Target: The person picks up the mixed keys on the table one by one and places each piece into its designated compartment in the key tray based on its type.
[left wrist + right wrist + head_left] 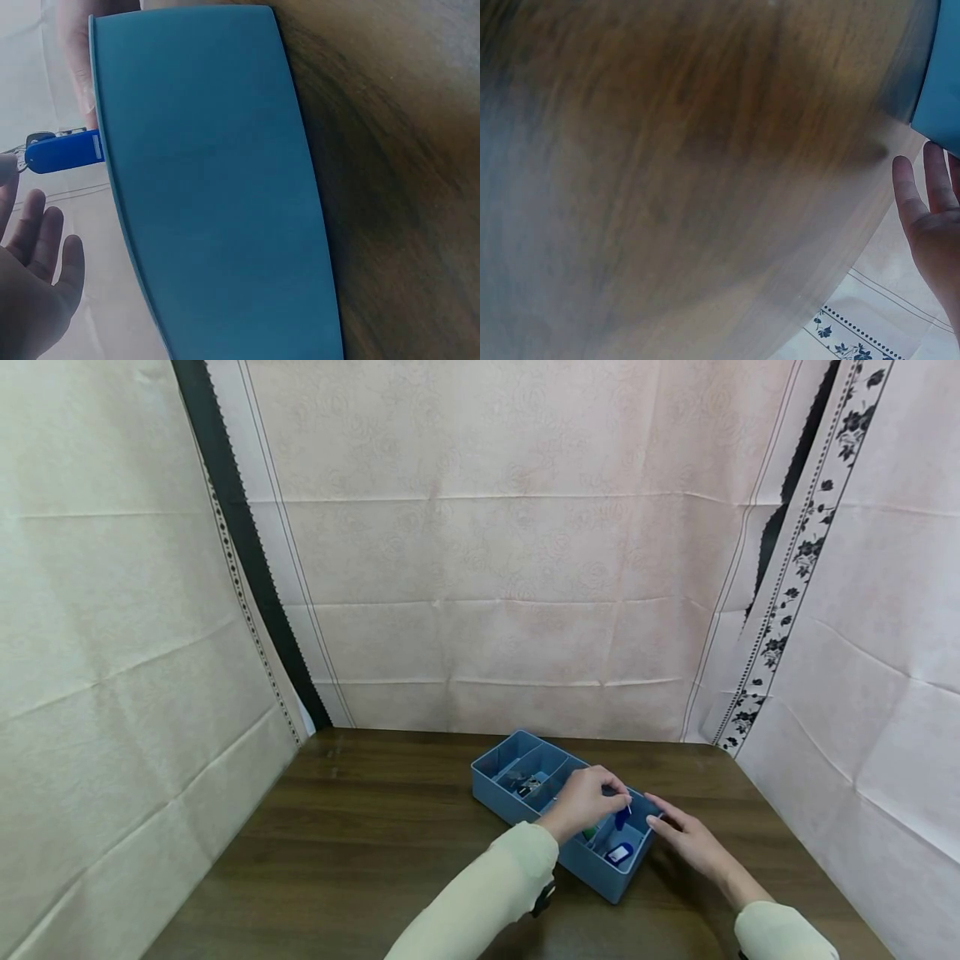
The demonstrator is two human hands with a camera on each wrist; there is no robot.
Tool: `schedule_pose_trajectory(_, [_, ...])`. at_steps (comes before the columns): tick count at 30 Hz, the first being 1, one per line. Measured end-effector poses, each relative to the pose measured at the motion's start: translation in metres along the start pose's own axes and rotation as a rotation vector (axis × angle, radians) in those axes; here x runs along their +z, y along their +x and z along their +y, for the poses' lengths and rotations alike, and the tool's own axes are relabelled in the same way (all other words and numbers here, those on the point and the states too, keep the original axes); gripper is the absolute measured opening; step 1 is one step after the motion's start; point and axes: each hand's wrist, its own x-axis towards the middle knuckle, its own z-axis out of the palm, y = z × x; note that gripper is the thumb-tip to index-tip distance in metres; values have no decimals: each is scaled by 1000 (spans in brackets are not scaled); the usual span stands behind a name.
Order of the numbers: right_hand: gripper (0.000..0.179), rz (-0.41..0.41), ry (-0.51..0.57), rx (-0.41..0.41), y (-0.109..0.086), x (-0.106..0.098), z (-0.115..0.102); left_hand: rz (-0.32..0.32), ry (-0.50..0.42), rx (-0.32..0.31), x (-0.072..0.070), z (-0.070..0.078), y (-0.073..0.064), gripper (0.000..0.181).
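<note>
My left hand [588,797] reaches over a blue divided box [498,795] and pinches a blue key tag [64,152] by its metal ring. A key [41,137] shows behind the tag in the left wrist view, and the tag hangs at the box rim. The other fingers of this hand are spread loosely. At the box's right end is my right hand [693,843], fingers extended and fingertips at the rim. Inside the right compartment lies another blue key tag [618,853] with a white label. A green item [589,832] is partly hidden by the left wrist.
Small metallic items [527,786] lie in a left compartment of the box. The box stands at an angle on a brown wooden table [360,843]. Light patterned cloth [480,552] hangs behind the table and along both sides.
</note>
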Motion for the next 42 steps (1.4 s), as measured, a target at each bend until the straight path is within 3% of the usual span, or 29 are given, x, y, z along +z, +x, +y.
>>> schedule_pose_trajectory(16, [62,2,5,-18,1,1,-2,-19,19,24,4,-8,1,6])
schedule_pose_trajectory(25, [61,2,6,-11,1,1,0,-8,23,1,0,-9,1,4])
schedule_pose_trajectory(32, [62,-6,12,0,-1,0,-1,5,23,5,-10,-9,0,5])
schedule_pose_trajectory(42, [62,-8,4,-1,-2,0,-3,23,28,17,-33,-21,-1,5])
